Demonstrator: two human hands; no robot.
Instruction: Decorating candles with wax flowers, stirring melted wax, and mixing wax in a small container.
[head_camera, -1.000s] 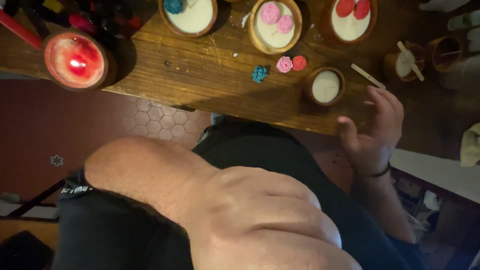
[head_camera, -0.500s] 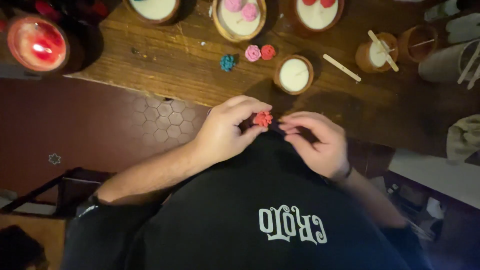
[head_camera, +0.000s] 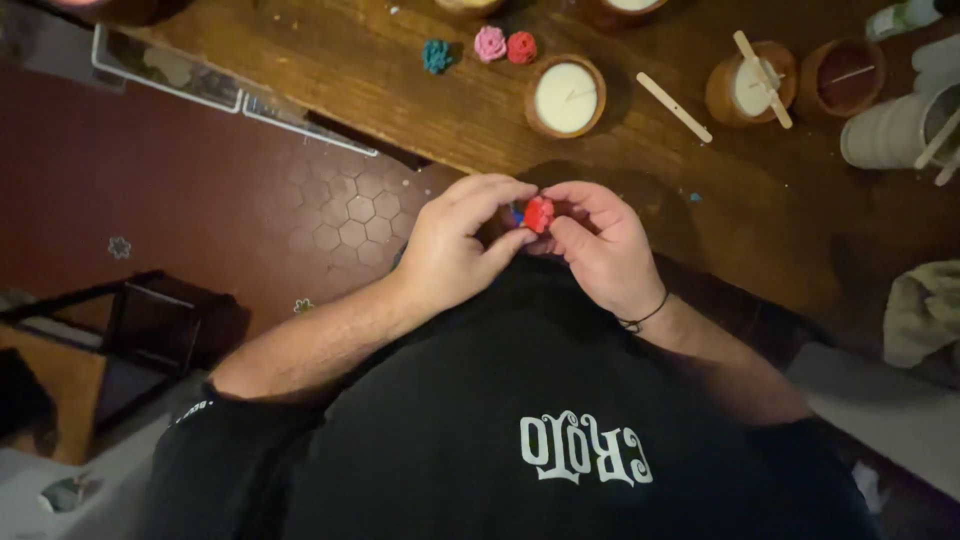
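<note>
Two hands meet at the near edge of the wooden table (head_camera: 400, 90). Left hand (head_camera: 455, 250) and right hand (head_camera: 600, 245) both pinch a small red wax flower (head_camera: 539, 214) at their fingertips, held between them above the table edge. A white candle in a brown pot (head_camera: 566, 97) stands near, beyond the hands.
</note>
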